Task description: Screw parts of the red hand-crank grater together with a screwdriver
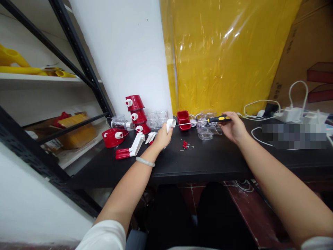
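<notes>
My left hand (163, 137) is closed around a white plastic part (171, 123) with a round, hollow end that faces right. My right hand (234, 127) grips a screwdriver (218, 118) with a black and yellow handle. Its long thin shaft points left, and the tip is at the opening of the white part; whether it touches anything inside cannot be seen. On the black table below lie small red pieces (185, 144) and several tiny screws (193, 147). White crank handles with red grips (130, 150) lie left of my left hand.
Red housings (137, 116) stand stacked at the back left, with another red housing (113, 138) beside them. Clear plastic cups (205, 130) and a red container (183, 120) sit at the back. White cables and chargers (291, 114) occupy the right. A black shelf frame (78, 59) rises at left.
</notes>
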`<state>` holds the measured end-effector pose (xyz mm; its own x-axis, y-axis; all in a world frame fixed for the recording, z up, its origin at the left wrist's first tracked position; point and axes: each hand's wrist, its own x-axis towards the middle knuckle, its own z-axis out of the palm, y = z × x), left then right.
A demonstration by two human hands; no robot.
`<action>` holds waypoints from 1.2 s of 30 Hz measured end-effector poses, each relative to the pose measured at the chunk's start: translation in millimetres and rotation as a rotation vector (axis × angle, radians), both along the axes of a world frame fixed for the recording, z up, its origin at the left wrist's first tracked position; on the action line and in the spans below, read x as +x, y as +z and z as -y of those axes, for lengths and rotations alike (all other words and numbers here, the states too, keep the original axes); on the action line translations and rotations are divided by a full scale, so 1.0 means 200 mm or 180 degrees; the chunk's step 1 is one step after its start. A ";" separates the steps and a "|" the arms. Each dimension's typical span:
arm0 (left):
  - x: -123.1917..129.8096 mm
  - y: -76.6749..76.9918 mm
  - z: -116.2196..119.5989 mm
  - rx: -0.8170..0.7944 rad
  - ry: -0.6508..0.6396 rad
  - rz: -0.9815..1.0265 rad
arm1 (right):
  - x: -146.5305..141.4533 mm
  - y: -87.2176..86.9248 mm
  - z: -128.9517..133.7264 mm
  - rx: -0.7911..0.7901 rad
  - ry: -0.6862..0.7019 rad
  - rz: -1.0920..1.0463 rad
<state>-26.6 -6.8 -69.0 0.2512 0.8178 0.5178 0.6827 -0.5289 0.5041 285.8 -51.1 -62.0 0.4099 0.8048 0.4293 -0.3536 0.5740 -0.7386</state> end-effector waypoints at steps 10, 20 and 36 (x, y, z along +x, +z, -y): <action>-0.01 0.00 -0.01 -0.0151 -0.0007 0.0143 | 0.01 -0.01 0.00 0.0036 -0.0337 0.0347; -0.01 0.01 -0.01 -0.0258 0.0049 0.0219 | 0.03 -0.04 -0.02 -0.0289 -0.0467 0.0698; -0.01 0.01 -0.01 -0.0132 0.0104 0.0062 | 0.00 -0.01 0.00 -0.0093 -0.0036 0.0235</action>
